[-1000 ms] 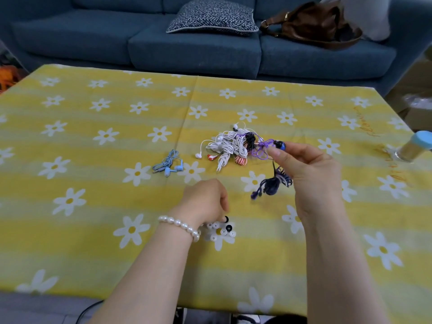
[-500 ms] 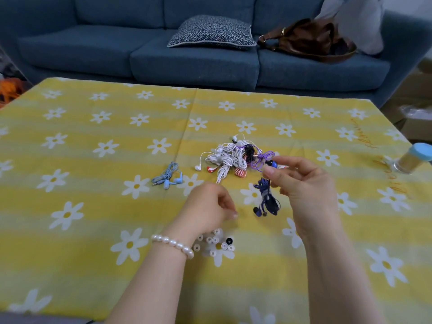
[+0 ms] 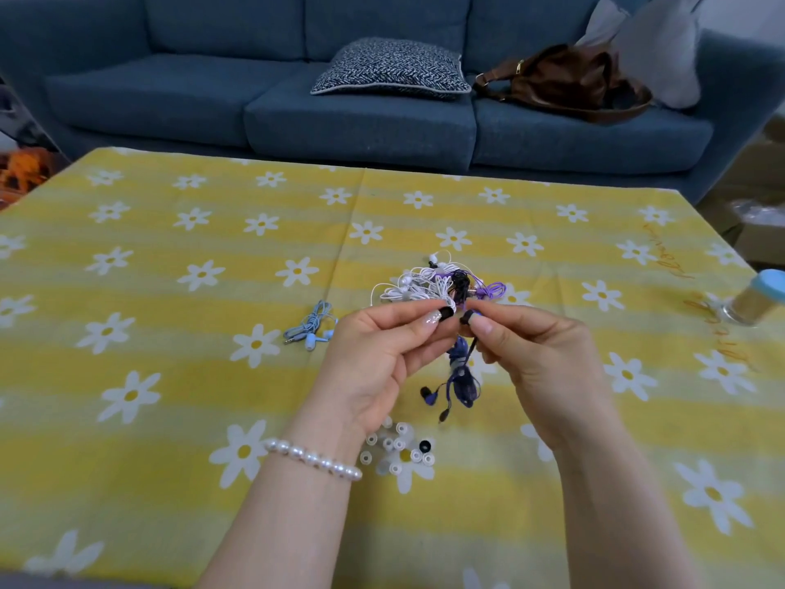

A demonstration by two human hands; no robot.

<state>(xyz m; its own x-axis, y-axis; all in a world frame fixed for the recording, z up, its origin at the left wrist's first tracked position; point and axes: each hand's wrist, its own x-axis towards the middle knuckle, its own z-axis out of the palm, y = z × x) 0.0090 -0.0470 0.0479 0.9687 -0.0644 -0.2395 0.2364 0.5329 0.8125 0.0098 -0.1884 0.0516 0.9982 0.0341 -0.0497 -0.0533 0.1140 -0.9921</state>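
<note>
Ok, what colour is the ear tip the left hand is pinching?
Black ear tip, pinched in the left hand; head view.

You sit at a low table under a yellow striped cloth (image 3: 170, 248) printed with white daisies, with a crease running down its middle. Straight ahead of you stands a dark blue sofa (image 3: 361, 121) with three seat cushions. A black-and-white herringbone pillow (image 3: 391, 70) lies on the middle seat, and a brown leather bag (image 3: 565, 85) is slumped on the right one. A pale grey fabric (image 3: 654, 44) is draped over the sofa's right corner (what it is, you cannot tell). A strip of pale wall (image 3: 743, 10) shows above it. Cardboard boxes (image 3: 760, 172) stand on the floor to your right, and something orange (image 3: 25, 167) to your left. The light is soft and even.
</note>
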